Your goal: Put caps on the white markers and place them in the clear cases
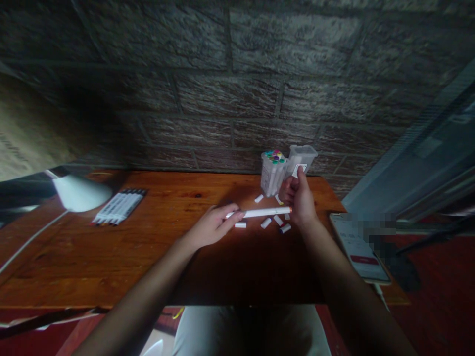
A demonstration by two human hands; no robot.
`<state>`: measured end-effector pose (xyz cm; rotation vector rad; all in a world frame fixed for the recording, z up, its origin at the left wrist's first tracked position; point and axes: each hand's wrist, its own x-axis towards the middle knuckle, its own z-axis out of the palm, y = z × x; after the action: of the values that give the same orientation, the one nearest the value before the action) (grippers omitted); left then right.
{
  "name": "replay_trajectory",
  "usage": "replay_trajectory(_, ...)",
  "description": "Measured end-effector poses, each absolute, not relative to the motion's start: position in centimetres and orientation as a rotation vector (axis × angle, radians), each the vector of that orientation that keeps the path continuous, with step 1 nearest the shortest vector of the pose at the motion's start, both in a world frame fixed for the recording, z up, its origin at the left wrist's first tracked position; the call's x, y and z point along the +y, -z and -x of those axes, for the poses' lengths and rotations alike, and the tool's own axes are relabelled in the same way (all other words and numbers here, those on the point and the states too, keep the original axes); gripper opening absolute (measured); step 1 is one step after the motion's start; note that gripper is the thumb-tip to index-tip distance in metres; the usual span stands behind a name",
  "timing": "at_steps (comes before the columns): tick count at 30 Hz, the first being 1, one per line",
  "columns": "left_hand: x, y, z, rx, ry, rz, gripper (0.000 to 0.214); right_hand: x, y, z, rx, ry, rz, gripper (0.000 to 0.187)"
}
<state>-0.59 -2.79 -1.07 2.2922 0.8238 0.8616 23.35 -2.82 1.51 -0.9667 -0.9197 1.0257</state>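
My left hand (215, 225) is closed round one end of a white marker (260, 212), which lies nearly level above the table and has an orange tip end pointing right. My right hand (301, 200) is beside that orange end, thumb pointing up and fingers curled; whatever they may hold is hidden. Beneath and around the marker are several loose white marker caps (265, 223). Behind the hands stands a clear case (272, 175) full of markers with coloured ends. Close beside it is another clear case (302, 157), partly covered by my right hand.
Several black-and-white markers (118, 206) lie in a row at the left, near a white lamp base (81, 193) with its cord. A phone (358, 247) with a lit screen rests at the right edge of the wooden table (156, 257). A brick wall (208, 99) rises behind.
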Motion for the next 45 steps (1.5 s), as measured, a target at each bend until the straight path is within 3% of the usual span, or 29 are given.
replay_trajectory(14, -3.5, 1.4, 0.2, 0.723, -0.739, -2.409, 0.023, -3.5, -1.3, -21.8, -0.939, -1.029, 0.928, 0.068)
replay_trajectory(26, -3.4, 2.0, 0.7, 0.739, -0.702, -2.627, 0.026, -3.3, -0.5, -21.9, -1.035, -1.229, 0.803, 0.072)
replay_trajectory(45, -3.4, 2.3, 0.5, 0.759, -0.776, -2.728, 0.03, -3.3, -0.7, -21.8, -1.048, -1.129, 0.843, 0.072)
